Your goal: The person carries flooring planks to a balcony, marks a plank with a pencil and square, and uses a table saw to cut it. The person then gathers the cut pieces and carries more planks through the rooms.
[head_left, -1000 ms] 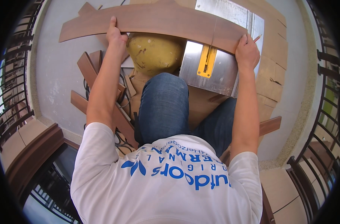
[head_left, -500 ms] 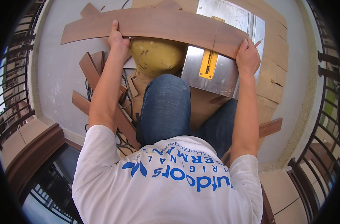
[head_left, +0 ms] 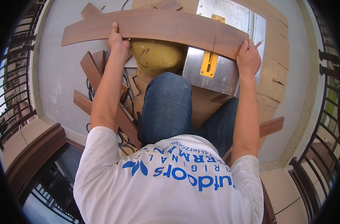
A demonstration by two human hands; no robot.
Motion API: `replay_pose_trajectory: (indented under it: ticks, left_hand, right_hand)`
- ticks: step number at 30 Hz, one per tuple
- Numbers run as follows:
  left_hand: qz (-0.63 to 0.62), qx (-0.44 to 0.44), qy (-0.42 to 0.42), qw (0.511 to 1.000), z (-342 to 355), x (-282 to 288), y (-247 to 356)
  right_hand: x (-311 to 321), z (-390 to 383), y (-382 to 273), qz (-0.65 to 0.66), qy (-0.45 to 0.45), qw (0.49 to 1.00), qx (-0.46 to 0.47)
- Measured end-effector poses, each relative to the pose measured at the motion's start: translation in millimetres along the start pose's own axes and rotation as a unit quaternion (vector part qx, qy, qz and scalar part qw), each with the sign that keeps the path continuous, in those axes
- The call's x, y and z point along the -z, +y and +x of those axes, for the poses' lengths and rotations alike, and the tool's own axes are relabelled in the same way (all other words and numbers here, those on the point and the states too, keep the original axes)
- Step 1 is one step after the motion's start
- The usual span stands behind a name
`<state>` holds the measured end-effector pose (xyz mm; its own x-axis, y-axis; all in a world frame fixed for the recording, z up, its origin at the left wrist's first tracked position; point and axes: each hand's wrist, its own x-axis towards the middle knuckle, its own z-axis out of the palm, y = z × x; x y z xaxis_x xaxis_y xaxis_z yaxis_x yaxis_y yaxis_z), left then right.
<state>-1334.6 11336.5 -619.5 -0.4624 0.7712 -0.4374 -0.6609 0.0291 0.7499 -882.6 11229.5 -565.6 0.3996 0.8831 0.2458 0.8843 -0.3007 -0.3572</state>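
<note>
A long brown laminate plank (head_left: 166, 27) lies crosswise over a metal saw table (head_left: 218, 76). My left hand (head_left: 117, 39) grips the plank's near edge left of the middle. My right hand (head_left: 248, 56) holds its right end, and a thin pencil-like stick (head_left: 258, 43) pokes out beside the fingers. A yellow insert (head_left: 209, 63) on the saw table sits just below the plank, and a thin line crosses the plank above it. My knee in blue jeans (head_left: 166, 108) points toward the saw.
A rounded yellow housing (head_left: 157, 56) sits under the plank's middle. Brown plank offcuts (head_left: 95, 72) and black cables (head_left: 127, 84) lie on the grey floor at left. Cardboard sheets (head_left: 272, 78) lie at right. Black metal railings (head_left: 11, 89) border both sides.
Both hands stay on the plank in the same places. Hands and plank have shifted only slightly in the picture.
</note>
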Motion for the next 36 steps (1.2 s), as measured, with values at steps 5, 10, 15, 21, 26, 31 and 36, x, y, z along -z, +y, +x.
replay_pose_trajectory:
  ticks: [5,10,15,21,26,31,36]
  left_hand:
    - [0.001,0.002,-0.013,1.0,4.1,6.9,-0.4]
    - [0.03,-0.006,-0.007,1.0,-0.7,5.6,-1.1]
    - [0.021,-0.004,0.006,1.0,-7.3,6.3,1.8]
    - [0.0,-0.001,-0.007,1.0,-10.1,8.1,1.9]
    - [0.002,-0.003,-0.01,1.0,-11.1,10.2,2.1]
    - [0.007,-0.003,0.0,1.0,-11.8,11.6,2.6]
    - [0.026,-0.011,-0.003,1.0,-12.6,14.1,2.0]
  right_hand:
    - [0.5,-3.5,-0.3,-0.002,-0.003,1.0,0.003]
    - [1.7,-6.6,0.6,-0.003,0.001,1.0,0.0]
    - [4.4,-8.9,-2.4,-0.003,-0.003,1.0,-0.007]
    - [2.8,-11.0,1.6,0.001,-0.001,1.0,-0.004]
    - [4.1,-12.7,2.2,0.001,-0.022,1.0,-0.02]
    - [3.8,-13.8,3.5,0.004,-0.027,0.999,-0.02]
    - [4.9,-16.1,2.8,0.007,-0.02,1.0,-0.016]
